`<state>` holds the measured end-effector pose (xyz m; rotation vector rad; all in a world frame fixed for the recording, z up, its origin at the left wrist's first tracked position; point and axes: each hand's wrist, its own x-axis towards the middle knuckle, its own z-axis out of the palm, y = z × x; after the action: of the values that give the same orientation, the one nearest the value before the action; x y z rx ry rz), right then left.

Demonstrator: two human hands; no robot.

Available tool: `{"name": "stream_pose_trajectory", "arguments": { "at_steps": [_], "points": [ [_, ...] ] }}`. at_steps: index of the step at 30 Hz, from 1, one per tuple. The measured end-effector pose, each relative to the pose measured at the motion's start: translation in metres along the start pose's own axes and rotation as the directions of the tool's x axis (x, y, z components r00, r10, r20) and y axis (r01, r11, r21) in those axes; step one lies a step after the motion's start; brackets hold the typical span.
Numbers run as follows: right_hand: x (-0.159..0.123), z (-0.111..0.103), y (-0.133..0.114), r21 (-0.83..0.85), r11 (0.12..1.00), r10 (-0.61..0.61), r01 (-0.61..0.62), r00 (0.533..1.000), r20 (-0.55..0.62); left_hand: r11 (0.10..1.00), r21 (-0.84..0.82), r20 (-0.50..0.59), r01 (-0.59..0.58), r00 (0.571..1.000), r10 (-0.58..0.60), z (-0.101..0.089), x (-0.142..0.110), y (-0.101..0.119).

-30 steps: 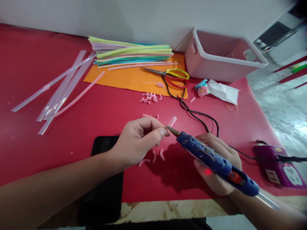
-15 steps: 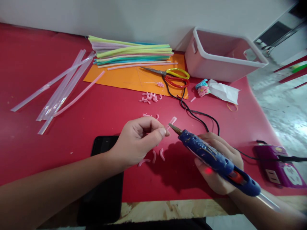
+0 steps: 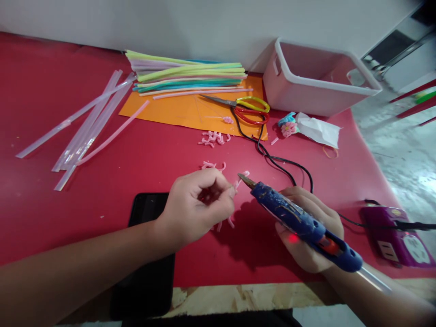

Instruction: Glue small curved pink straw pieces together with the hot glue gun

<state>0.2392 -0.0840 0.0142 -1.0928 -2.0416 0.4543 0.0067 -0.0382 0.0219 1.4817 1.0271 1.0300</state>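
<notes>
Between thumb and fingertips, my left hand (image 3: pixel 200 204) pinches a small pink pipe cleaner piece (image 3: pixel 237 182), its curled end pointing up and right. My right hand (image 3: pixel 311 227) is wrapped round a blue glue gun (image 3: pixel 296 220) with a red light glowing on it and a clear glue stick (image 3: pixel 374 278) poking from its back. The nozzle is right beside the pink piece; whether it touches I cannot tell. Short pink pipe cleaner cuttings (image 3: pixel 213 165) lie behind my left hand, and others are partly hidden under it. A further heap of pink cuttings (image 3: pixel 214 138) sits farther back.
Pipe cleaners (image 3: pixel 190 75) and scissors (image 3: pixel 238 103) rest on orange card (image 3: pixel 163 111). Glue sticks (image 3: pixel 91 122) lie left; a phone (image 3: pixel 146 272) is under my left forearm. At right are a bin (image 3: pixel 306 93), a small flower (image 3: pixel 289 129), a black cord (image 3: pixel 282 162) and a purple power socket (image 3: pixel 395 236).
My left hand has shifted slightly down and turned, so the pink piece now shows its curled end. The glue gun has moved a little to the left, staying close to it.
</notes>
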Motion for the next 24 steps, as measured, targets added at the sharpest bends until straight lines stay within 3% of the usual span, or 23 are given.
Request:
{"name": "stream_pose_trajectory", "arguments": {
  "at_steps": [10, 24],
  "points": [
    [-0.0023, 0.0022, -0.0020, 0.002, 1.000, 0.029, -0.029, 0.999, -0.028, 0.987, 0.116, -0.015, -0.114, 0.993, 0.116, -0.0017, -0.0028, -0.0020],
    [-0.0006, 0.0015, -0.0052, -0.003, 1.000, 0.029, -0.029, 0.999, -0.013, 0.999, 0.014, 0.026, -0.037, 0.999, 0.037, -0.0004, -0.0023, -0.0017]
  ]
}}
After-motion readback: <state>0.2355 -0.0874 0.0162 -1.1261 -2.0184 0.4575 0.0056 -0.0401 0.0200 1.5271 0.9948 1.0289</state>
